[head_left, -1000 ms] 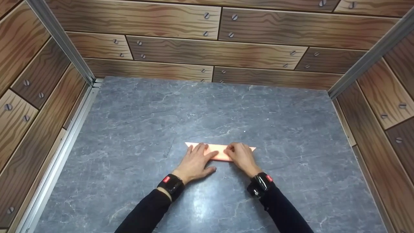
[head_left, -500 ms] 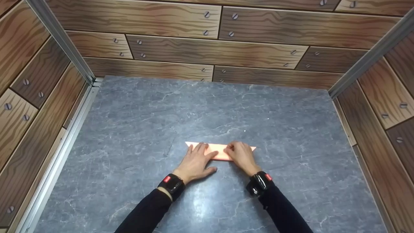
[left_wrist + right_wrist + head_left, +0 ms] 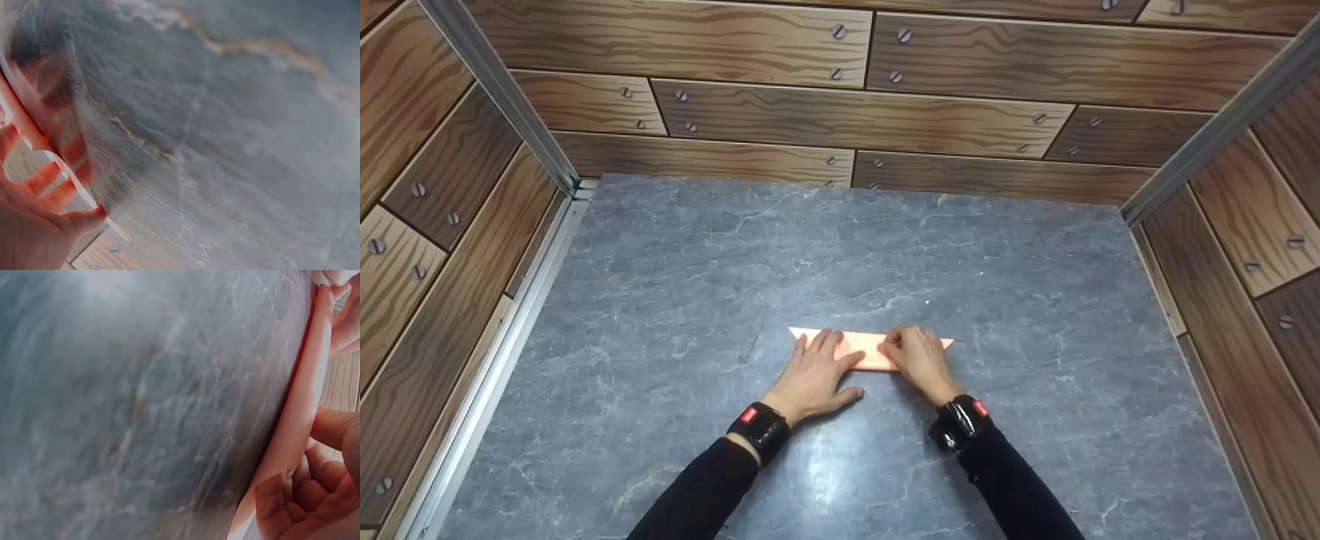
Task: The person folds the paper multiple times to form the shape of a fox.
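A strip of folded orange paper (image 3: 873, 342) with pointed ends lies crosswise on the grey marbled table. On its left half rests my left hand (image 3: 810, 377), fingers spread over the paper and thumb tip low on the strip. My right hand (image 3: 920, 361) is on the right half with its fingers curled in, thumb and forefinger close together at the paper. In the right wrist view the paper (image 3: 301, 410) shows a rounded near fold, with the right thumb (image 3: 334, 427) against it. In the left wrist view the fingers (image 3: 59, 194) reach across the paper's edge.
The grey marbled table (image 3: 720, 247) is enclosed by walls printed like wood planks (image 3: 780, 112). Metal rails (image 3: 502, 97) run up the corners. A black wrist device (image 3: 760, 431) sits on each wrist, under black sleeves.
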Available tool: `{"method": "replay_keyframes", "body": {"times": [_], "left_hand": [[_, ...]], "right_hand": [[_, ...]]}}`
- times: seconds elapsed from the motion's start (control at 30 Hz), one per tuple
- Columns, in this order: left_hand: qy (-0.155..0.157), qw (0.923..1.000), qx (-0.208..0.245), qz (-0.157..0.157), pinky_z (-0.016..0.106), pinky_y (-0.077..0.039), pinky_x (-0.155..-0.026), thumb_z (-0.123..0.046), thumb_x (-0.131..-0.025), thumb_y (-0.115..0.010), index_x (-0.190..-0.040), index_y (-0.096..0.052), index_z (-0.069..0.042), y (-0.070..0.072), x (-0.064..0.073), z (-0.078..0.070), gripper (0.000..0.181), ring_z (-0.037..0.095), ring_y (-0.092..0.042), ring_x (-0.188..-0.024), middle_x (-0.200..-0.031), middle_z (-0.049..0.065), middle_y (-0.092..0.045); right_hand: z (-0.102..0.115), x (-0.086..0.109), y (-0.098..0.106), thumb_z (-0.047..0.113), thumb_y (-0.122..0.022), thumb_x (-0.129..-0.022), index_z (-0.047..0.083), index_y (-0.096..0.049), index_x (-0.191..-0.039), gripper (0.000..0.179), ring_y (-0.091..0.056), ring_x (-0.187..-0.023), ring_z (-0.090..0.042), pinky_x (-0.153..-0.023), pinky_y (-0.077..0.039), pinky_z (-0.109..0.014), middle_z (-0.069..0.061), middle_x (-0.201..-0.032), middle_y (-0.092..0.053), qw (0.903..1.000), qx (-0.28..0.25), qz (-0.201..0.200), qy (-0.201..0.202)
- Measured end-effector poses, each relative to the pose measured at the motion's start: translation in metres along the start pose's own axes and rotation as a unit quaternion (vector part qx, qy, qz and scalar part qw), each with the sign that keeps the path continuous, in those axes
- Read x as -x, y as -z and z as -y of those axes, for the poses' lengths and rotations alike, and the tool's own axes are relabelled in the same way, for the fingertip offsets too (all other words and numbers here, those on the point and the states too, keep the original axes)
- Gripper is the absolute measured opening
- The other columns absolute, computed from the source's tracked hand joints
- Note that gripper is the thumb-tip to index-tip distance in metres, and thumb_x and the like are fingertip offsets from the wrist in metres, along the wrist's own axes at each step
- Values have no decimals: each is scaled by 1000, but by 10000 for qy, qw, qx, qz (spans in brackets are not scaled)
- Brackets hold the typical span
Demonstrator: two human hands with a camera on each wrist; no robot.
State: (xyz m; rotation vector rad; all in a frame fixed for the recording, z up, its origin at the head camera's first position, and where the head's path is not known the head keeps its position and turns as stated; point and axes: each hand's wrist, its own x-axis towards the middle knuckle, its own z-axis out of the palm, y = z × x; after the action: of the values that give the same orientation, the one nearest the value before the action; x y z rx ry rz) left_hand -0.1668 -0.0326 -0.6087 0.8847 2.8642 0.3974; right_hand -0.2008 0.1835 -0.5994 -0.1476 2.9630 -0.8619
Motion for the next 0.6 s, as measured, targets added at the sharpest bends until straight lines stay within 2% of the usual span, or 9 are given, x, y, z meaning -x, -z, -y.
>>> {"method": "replay_keyframes", "body": {"times": [0.2,0.43,0.6], "left_hand": [[6,10000,-15,32,68,-24,-118,-63,-96,-59,-152,-53,-26,-1,0,0,68,40,-34,-149,-160,19,-39],[-97,9997,149,178,74,-21,-116,-61,-96,-60,-153,-51,-22,-1,-2,-1,69,40,-29,-152,-168,-1,-32],[-178,9995,31,257,76,-20,-114,-61,-97,-58,-154,-50,-20,1,-2,-2,71,40,-27,-153,-166,-6,-34]], "right_hand": [[1,0,0,18,-79,-88,12,-75,-81,10,-59,-66,-16,-62,-47,-33,2,-74,-69,10000,15,47,-80],[2,0,0,16,-78,-87,11,-74,-80,10,-60,-67,-18,-63,-48,-35,1,-74,-68,9999,27,68,-93],[3,0,0,15,-77,-87,10,-73,-79,10,-61,-67,-21,-63,-49,-37,1,-73,-67,10000,61,8,-38]]}}
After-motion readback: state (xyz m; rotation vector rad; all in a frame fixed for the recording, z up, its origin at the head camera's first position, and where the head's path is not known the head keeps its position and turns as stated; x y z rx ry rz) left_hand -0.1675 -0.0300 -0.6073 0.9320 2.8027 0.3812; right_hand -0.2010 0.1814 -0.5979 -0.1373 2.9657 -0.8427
